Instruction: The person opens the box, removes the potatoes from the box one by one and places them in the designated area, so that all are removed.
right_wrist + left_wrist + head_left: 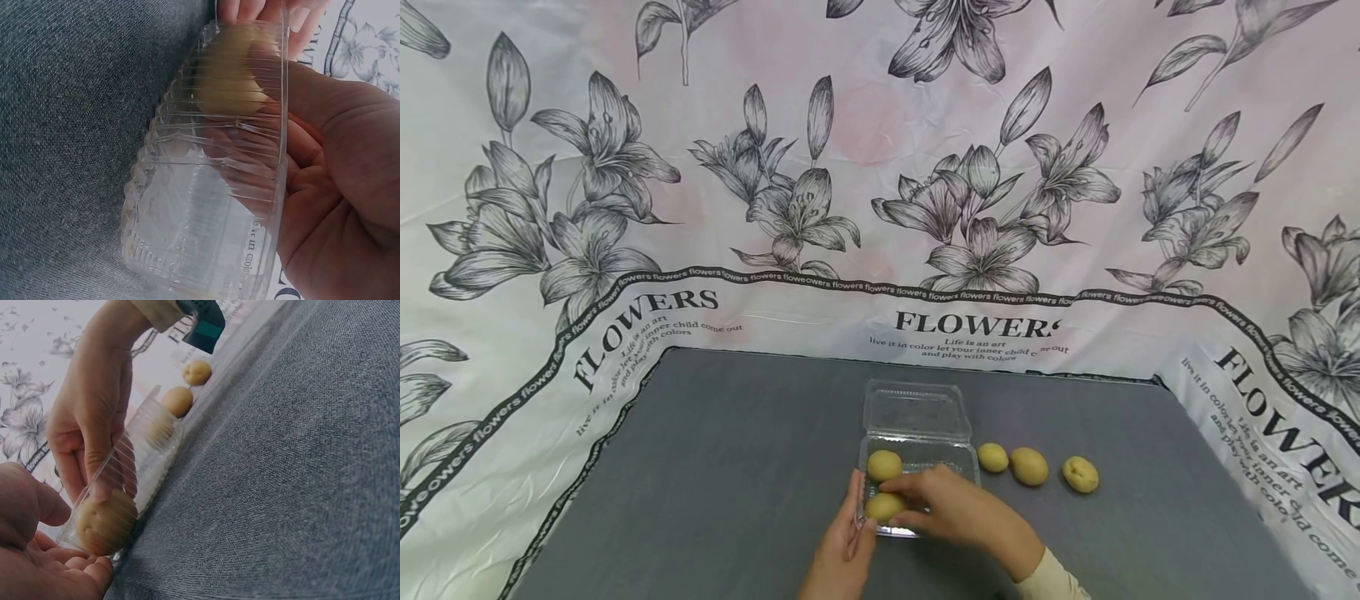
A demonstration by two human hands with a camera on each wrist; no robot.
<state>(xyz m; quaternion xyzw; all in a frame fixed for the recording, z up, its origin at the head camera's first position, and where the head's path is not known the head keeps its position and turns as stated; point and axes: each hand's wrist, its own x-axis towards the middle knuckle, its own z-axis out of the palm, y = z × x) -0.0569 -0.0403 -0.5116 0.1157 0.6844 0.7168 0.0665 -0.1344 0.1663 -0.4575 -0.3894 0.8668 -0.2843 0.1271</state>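
Observation:
A clear plastic clamshell box [917, 533] lies on the grey table, its lid [916, 410] folded back away from me. Two yellow potatoes are at its left end: a rear potato [884, 466] and a front potato [883, 507]. My right hand [951, 504] reaches in over the rim and pinches the front one between thumb and fingers. That potato [106, 522] shows through the ribbed wall in the left wrist view. At the box's left side, my left hand [844, 546] holds the wall, with its fingers [81, 569] against the outside near the corner.
To the right of the box, three more potatoes stand in a loose row: one near the box [992, 457], a middle one [1028, 466] and a far one [1080, 474]. A flower-printed cloth [820, 317] borders the table [722, 467] at the back and sides.

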